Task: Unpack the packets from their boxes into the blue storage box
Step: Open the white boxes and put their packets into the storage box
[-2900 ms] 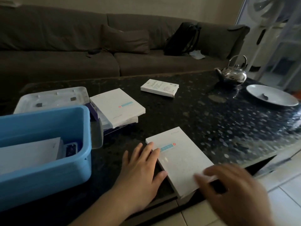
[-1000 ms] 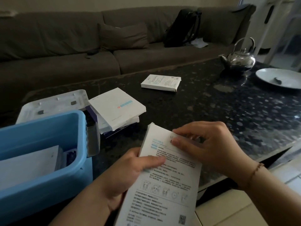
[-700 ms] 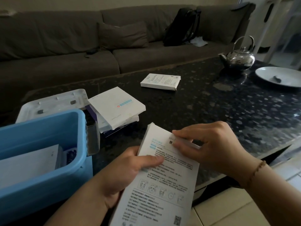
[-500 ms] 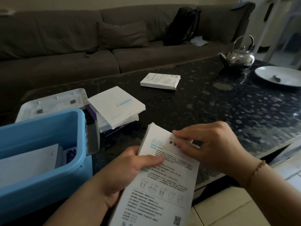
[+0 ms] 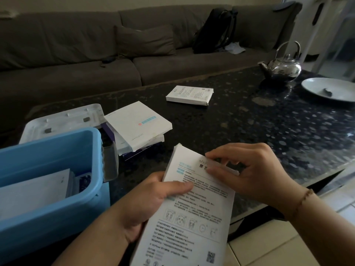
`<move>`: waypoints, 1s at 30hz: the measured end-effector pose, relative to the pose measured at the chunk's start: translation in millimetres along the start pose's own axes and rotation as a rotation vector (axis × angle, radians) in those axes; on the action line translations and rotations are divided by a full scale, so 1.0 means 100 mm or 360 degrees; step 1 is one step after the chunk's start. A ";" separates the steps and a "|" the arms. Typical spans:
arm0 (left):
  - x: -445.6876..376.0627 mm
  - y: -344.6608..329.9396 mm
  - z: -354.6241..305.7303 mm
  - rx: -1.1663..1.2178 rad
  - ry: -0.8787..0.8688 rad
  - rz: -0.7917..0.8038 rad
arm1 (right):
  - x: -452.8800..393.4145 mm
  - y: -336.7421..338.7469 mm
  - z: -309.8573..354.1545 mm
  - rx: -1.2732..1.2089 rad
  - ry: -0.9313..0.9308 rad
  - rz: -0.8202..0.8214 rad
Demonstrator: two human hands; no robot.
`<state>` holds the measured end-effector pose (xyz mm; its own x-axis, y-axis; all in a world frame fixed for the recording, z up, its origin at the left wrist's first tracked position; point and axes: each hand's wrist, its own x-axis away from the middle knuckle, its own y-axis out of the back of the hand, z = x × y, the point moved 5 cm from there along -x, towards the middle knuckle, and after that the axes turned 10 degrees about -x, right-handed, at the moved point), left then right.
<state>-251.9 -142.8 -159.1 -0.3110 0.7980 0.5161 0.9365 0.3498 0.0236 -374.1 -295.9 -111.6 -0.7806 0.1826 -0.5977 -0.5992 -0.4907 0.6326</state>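
Observation:
A flat white box (image 5: pixel 194 214) with printed text faces me, tilted up over the table's near edge. My left hand (image 5: pixel 153 204) grips its left side, thumb across the print. My right hand (image 5: pixel 247 171) pinches the flap at the box's top right end. The blue storage box (image 5: pixel 57 206) stands at the left with white packets (image 5: pixel 34 189) inside. A stack of white boxes (image 5: pixel 138 123) lies just behind it. Another white box (image 5: pixel 190 95) lies flat farther back on the table.
The dark speckled table (image 5: pixel 269 131) carries a steel kettle (image 5: pixel 282 66) and a white plate (image 5: pixel 330 89) at the far right. A white lid (image 5: pixel 63 120) lies behind the blue box. A grey sofa (image 5: pixel 96 54) with a black backpack (image 5: pixel 215 29) runs along the back.
The box lay flat on the table under both hands; now it is lifted and turned text-side up. Over the last second my right fingers have shifted slightly at its top flap.

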 end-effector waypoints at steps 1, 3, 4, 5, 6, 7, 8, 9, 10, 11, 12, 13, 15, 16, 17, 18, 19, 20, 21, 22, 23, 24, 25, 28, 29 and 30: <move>0.00 -0.01 -0.01 -0.0002 -0.0005 0.0004 | 0.01 -0.01 0.00 -0.0005 0.0011 -0.0011; 0.01 -0.02 -0.02 0.0013 -0.0013 0.0003 | 0.01 -0.01 0.00 0.0011 0.0061 -0.0052; 0.01 -0.03 -0.03 0.0029 -0.0014 0.0002 | 0.02 -0.01 0.01 0.0034 0.0104 -0.0072; 0.02 -0.03 -0.03 0.0039 -0.0016 0.0003 | 0.02 0.00 0.02 0.0066 0.0154 -0.0089; 0.02 -0.04 -0.04 0.0043 -0.0018 0.0006 | 0.03 0.00 0.03 0.0108 0.0209 -0.0102; 0.02 -0.04 -0.03 0.0045 -0.0021 0.0012 | 0.04 0.00 0.04 0.0157 0.0264 -0.0114; 0.02 -0.04 -0.02 0.0047 -0.0020 0.0016 | 0.05 0.01 0.04 0.0205 0.0311 -0.0120; 0.01 -0.04 -0.02 0.0053 -0.0019 0.0015 | 0.06 0.00 0.04 0.0247 0.0339 -0.0121; 0.01 -0.04 -0.01 0.0060 -0.0018 0.0021 | 0.06 0.00 0.04 0.0280 0.0349 -0.0113; 0.01 -0.03 -0.01 0.0063 -0.0021 0.0030 | 0.06 -0.01 0.04 0.0308 0.0344 -0.0096; 0.01 -0.04 -0.01 0.0067 -0.0024 0.0040 | 0.05 -0.03 0.04 0.0326 0.0328 -0.0075; 0.00 -0.04 -0.01 0.0069 -0.0023 0.0046 | 0.05 -0.04 0.04 0.0330 0.0296 -0.0055; 0.00 -0.04 0.00 0.0067 -0.0013 0.0063 | 0.03 -0.04 0.03 0.0287 0.0186 -0.0055; 0.00 -0.04 -0.01 0.0067 -0.0010 0.0070 | 0.02 -0.03 0.02 0.0247 0.0119 -0.0078; 0.00 -0.04 0.00 0.0067 -0.0010 0.0072 | 0.02 -0.02 0.00 0.0198 0.0062 -0.0103; -0.01 -0.04 -0.01 0.0072 -0.0013 0.0073 | 0.03 0.00 -0.01 0.0149 0.0025 -0.0118; 0.00 -0.04 0.00 0.0081 -0.0014 0.0070 | 0.03 0.01 -0.01 0.0109 0.0008 -0.0115; -0.01 -0.03 0.00 0.0090 -0.0008 0.0067 | 0.04 0.01 0.00 0.0090 0.0008 -0.0092; -0.01 -0.03 0.00 0.0093 -0.0003 0.0065 | 0.04 0.00 0.01 0.0095 0.0021 -0.0055; 0.00 -0.03 0.01 0.0089 0.0000 0.0067 | 0.04 -0.01 0.03 0.0114 0.0045 -0.0016; -0.01 -0.03 0.01 0.0083 0.0000 0.0068 | 0.04 -0.02 0.04 0.0126 0.0070 0.0007; 0.00 -0.03 0.01 0.0081 -0.0002 0.0069 | 0.05 -0.03 0.04 0.0124 0.0090 0.0007; -0.01 -0.03 0.01 0.0081 0.0000 0.0067 | 0.05 -0.04 0.04 0.0113 0.0110 -0.0008; 0.00 -0.03 0.01 0.0057 0.0004 0.0075 | 0.06 -0.03 0.04 0.0148 0.0207 -0.0058; 0.01 -0.04 0.01 0.0043 0.0000 0.0078 | 0.07 -0.03 0.04 0.0189 0.0238 -0.0059; 0.01 -0.04 0.01 0.0035 -0.0001 0.0078 | 0.08 -0.03 0.05 0.0234 0.0259 -0.0050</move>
<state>-256.7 -142.5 -159.7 -0.2648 0.8147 0.5158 0.9469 0.3210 -0.0209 -378.9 -288.7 -116.0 -0.7291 0.0499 -0.6826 -0.6517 -0.3551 0.6702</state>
